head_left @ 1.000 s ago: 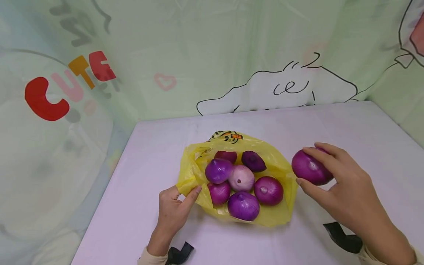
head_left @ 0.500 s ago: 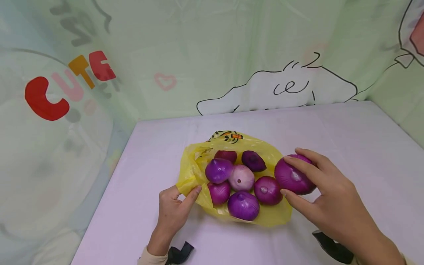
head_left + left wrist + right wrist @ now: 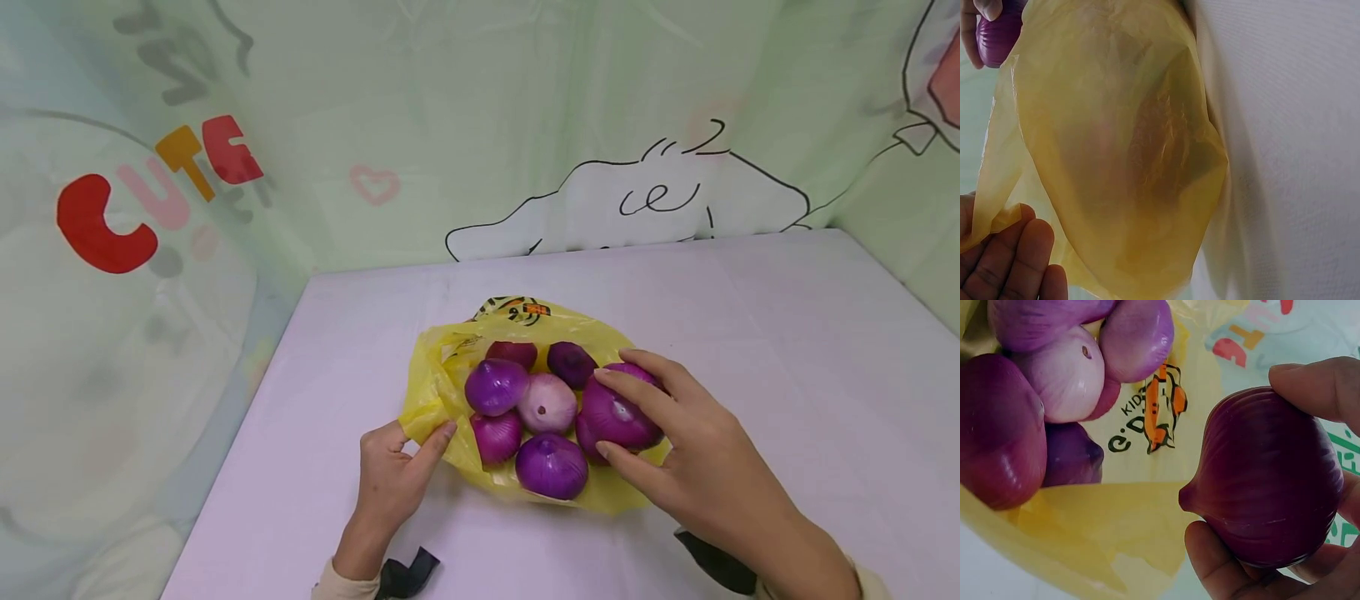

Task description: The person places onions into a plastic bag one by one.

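A yellow plastic bag (image 3: 633,496) lies open on the table with several purple onions in it. My left hand (image 3: 393,475) pinches the bag's left rim between thumb and fingers; in the left wrist view the bag's side (image 3: 1122,125) bulges over the dark shapes inside. My right hand (image 3: 697,450) grips a red onion (image 3: 618,412) over the bag's right side, where it overlaps the rightmost onion in the head view. In the right wrist view the held onion (image 3: 1266,481) shows its pointed tip, apart from the pale onion (image 3: 1063,375) and its neighbours.
The table (image 3: 795,350) has a pale lilac cover. Behind it hangs a light green printed curtain (image 3: 337,108). Dark straps (image 3: 408,575) show near both wrists.
My right hand has moved left with the onion, from beside the bag to over its right side. The left hand and the bag have stayed in place.
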The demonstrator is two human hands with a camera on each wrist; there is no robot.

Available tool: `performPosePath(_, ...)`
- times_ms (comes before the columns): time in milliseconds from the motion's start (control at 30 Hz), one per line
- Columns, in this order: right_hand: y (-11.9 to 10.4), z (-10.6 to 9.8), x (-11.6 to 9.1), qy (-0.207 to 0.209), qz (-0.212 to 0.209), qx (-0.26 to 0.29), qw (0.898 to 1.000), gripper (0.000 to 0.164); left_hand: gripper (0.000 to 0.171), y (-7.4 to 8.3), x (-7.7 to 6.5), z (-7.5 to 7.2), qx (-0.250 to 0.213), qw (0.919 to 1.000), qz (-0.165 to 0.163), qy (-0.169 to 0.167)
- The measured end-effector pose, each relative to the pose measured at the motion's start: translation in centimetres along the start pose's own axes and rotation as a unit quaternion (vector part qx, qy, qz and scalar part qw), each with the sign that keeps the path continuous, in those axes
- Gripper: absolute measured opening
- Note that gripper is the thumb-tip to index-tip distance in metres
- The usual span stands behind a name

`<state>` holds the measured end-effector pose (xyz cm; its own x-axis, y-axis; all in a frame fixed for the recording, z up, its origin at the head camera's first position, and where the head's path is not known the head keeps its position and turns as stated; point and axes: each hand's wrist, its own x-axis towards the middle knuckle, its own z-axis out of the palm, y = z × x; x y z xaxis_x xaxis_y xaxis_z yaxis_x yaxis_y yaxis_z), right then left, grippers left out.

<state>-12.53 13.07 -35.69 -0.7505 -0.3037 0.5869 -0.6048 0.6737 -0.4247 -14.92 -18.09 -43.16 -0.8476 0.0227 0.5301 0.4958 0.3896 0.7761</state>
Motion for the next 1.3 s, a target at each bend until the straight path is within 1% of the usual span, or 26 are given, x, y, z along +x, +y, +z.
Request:
performPosePath(133,0.0,0.6,0.3,-0.001,-0.008,-0.001,1.000,0.075,0.014,0.0,0.0,0.0,-0.003,1.0000,-0.002,-0.001)
performPosePath(333,-0.3,1.3,0.8,-0.019,-0.004,-0.020,1.000,0.070,0.013,0.1,0.0,0.0,-0.009,0.9998,-0.015,0.000)
performPosePath(600,-0.7,1.7,1.2,-0.038,0.004,-0.004,0.999,0.069,0.013,0.1,0.0,0.0,-0.008,0.9998,-0.016,0.000)
performPosePath(867,-0.8,2.4,1.7,-0.032,-0.037,0.001,0.999,0.065,0.014,0.1,0.0,0.0,-0.011,0.9997,-0.021,-0.003)
performPosePath(1067,-1.1,3.0,2.3,-0.051,-0.040,-0.010,0.998,0.062,0.014,0.0,0.0,0.0,-0.012,0.9998,-0.015,-0.002)
performPosePath(1300,-0.4,3.8,3.5,-0.035,-0.056,-0.017,0.998,0.058,0.013,-0.1,0.0,0.0,-0.011,0.9999,-0.002,-0.003)
